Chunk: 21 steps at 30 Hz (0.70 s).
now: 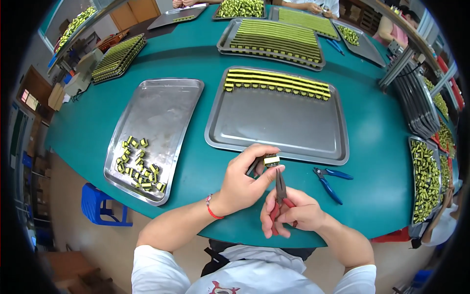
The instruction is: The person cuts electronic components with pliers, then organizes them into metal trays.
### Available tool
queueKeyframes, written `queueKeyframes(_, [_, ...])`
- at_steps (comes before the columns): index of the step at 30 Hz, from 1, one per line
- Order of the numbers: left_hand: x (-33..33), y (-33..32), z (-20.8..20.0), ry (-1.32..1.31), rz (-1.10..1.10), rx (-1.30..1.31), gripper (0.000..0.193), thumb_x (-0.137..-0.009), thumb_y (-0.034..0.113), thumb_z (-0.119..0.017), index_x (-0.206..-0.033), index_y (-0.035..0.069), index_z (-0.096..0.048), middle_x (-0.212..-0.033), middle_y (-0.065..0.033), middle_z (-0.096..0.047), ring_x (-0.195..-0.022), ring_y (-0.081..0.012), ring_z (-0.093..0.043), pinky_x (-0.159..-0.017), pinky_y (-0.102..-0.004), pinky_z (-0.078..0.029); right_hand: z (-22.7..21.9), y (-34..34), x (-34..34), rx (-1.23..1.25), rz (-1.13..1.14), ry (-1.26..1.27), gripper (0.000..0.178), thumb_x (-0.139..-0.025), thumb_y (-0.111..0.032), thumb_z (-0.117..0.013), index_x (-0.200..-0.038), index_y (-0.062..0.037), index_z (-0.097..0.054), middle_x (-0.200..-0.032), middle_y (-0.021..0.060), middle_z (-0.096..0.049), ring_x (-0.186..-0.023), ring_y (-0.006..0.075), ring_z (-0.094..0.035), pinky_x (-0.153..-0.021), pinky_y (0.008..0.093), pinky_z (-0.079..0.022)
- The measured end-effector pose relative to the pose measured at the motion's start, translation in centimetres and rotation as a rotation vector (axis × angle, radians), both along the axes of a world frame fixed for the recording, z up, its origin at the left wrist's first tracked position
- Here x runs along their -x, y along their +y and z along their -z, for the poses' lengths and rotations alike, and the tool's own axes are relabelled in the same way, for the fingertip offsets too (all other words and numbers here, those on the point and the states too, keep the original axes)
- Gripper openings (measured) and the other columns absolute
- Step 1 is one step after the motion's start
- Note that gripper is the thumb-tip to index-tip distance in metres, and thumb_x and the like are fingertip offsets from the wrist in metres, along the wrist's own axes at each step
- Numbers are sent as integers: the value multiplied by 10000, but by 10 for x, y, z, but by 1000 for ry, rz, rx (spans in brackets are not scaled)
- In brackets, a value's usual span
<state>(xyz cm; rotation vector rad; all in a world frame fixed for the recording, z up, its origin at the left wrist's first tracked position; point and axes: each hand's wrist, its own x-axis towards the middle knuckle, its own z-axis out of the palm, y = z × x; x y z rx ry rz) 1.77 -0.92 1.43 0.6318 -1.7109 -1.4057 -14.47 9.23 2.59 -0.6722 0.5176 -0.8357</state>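
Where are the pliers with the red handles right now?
In the head view, the red-handled pliers are right of centre, in the right hand, tips just below the yellow-and-black block in the left hand.

pliers [280, 188] — metal | tray [279, 127] — glossy metal | smooth tabletop [377, 191] | cloth sleeve [156, 270]

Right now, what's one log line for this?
left hand: holding yellow-black part | right hand: holding red-handled pliers, tips near part | blue cutters: on table

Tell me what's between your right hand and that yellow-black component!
The needle-nose pliers, pointing up beside the left thumb, show there in the head view.
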Motion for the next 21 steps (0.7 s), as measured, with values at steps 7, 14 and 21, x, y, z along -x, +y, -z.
queueKeyframes(7, [6,-3,7,3,-9,393,385,-758,-116,-729,-1105,-20,-594,-996,-102,-624,-814,-145,-604,-682,-248,-490,6,2,8,-83,1,-141,420,-684,114,-386,-1088,38,-471,-984,271,-596,-879,424,-665,-563,404,-596])
queueKeyframes(14, [4,0,10,-13,-33,360,391,-741,-138,-728,-1089,-20,-593,-1011,-128,-622,-817,-173,-599,-683,-268,-494,6,3,10,-103,-36,-146,374,-715,96,-389,-1074,34,-472,-983,252,-604,-878,389,-673,-522,379,-578])
queueKeyframes(21, [5,-4,8,-4,12,401,395,-748,-146,-722,-1105,-20,-608,-1000,-126,-630,-793,-168,-590,-650,-259,-485,5,3,10,-91,-51,-138,325,-754,105,-406,-1067,42,-468,-995,244,-608,-869,358,-679,-516,351,-568])
